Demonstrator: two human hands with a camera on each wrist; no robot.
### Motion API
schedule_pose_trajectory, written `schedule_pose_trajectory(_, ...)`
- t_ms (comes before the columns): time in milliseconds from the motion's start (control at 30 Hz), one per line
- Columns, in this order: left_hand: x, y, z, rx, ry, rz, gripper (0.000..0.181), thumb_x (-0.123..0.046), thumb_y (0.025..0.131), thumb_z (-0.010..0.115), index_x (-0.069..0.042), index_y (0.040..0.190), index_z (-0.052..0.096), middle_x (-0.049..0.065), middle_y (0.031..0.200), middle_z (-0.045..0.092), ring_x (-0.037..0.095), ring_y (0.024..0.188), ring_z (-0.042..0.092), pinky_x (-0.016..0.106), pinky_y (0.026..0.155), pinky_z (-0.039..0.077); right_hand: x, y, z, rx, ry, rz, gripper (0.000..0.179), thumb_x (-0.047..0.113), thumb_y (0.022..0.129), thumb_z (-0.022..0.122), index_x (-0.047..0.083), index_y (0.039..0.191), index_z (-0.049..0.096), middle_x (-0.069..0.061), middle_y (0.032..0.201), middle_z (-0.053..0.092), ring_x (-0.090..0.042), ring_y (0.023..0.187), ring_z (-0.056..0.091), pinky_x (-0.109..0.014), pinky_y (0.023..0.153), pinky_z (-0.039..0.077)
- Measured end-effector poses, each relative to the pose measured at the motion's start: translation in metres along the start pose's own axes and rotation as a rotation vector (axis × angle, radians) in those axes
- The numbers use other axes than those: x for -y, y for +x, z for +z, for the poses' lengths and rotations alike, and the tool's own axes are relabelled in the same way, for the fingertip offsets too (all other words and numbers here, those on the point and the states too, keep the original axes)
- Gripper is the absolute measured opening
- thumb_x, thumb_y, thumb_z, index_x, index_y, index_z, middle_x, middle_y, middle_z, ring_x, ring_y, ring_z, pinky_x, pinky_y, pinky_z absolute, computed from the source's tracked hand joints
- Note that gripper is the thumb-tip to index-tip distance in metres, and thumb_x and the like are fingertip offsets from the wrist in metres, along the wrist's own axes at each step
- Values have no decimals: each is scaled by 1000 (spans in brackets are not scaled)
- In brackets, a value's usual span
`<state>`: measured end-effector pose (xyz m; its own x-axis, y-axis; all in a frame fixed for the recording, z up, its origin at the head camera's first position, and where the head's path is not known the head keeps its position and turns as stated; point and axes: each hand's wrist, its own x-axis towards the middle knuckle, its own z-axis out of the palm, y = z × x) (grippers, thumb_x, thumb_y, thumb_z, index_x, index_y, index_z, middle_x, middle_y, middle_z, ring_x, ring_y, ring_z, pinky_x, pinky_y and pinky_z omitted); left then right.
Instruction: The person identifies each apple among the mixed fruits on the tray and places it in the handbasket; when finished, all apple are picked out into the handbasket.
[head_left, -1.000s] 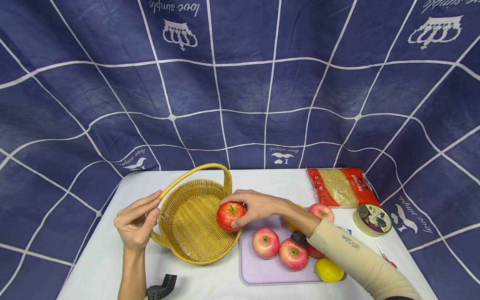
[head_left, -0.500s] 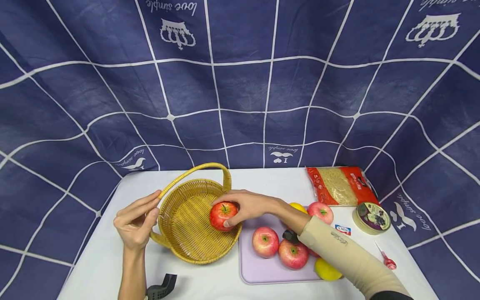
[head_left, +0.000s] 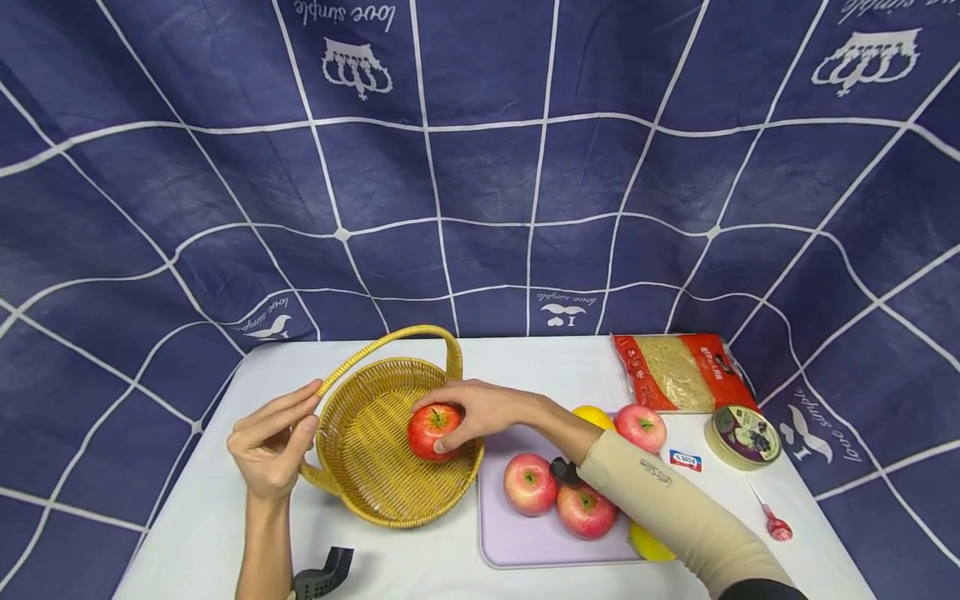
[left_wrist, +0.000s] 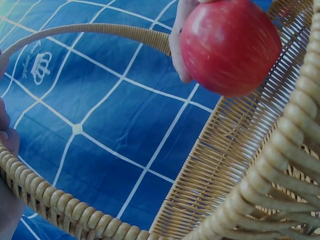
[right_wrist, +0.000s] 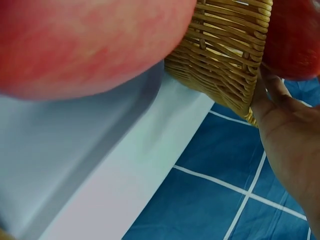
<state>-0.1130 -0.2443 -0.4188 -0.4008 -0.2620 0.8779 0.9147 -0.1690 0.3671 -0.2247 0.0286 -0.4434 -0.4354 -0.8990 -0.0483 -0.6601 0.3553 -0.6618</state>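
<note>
A yellow wicker basket (head_left: 378, 446) with an arched handle (head_left: 386, 340) stands on the white table. My left hand (head_left: 273, 442) holds the handle near its left side, fingertips and thumb close to it. Over the right part of the basket, my right hand (head_left: 487, 408) grips a red apple (head_left: 432, 432) from above and the right. In the left wrist view the apple (left_wrist: 230, 47) appears against the woven wall, with some fingers beside it. The right wrist view catches that hand (right_wrist: 290, 135) by the basket rim, a nearer apple (right_wrist: 90, 45) filling the upper left.
Right of the basket lies a lilac tray (head_left: 517, 546) with several apples (head_left: 531, 483) and yellow fruits (head_left: 651, 542). Behind it are a red bag of grain (head_left: 675, 372) and a round tin (head_left: 744, 437). A small blue-and-red packet (head_left: 686, 460) and a red-handled tool (head_left: 777, 527) lie at right.
My right hand has carried the apple leftward, from near the basket's right rim further in over its inside. The left hand has stayed at the handle.
</note>
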Motion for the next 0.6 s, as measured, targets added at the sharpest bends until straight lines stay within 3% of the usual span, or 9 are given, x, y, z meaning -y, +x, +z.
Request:
schedule_pose_trajectory(233, -1, 0, 1, 0, -1, 1, 15, 26, 69, 58, 32, 83, 62, 34, 101, 70, 15, 63, 66, 19, 35, 34, -2, 12, 3, 30, 48, -13, 63, 49, 82, 77, 38, 139, 56, 16, 124, 59, -1, 109, 57, -23, 94, 49)
schedule_pose_trajectory(367, -1, -1, 0, -2, -4, -1, 15, 27, 69, 58, 32, 83, 62, 33, 101, 70, 17, 65, 67, 19, 35, 34, -3, 19, 3, 40, 90, -6, 64, 47, 82, 78, 33, 140, 56, 16, 123, 61, -2, 107, 59, -22, 94, 49)
schedule_pose_trajectory(600, 0, 0, 0, 0, -4, 0, 16, 27, 68, 57, 32, 83, 62, 33, 101, 71, 17, 68, 69, 19, 35, 34, -2, 28, 5, 56, 124, 22, 62, 48, 81, 78, 38, 138, 56, 17, 121, 61, -3, 106, 60, -22, 93, 50)
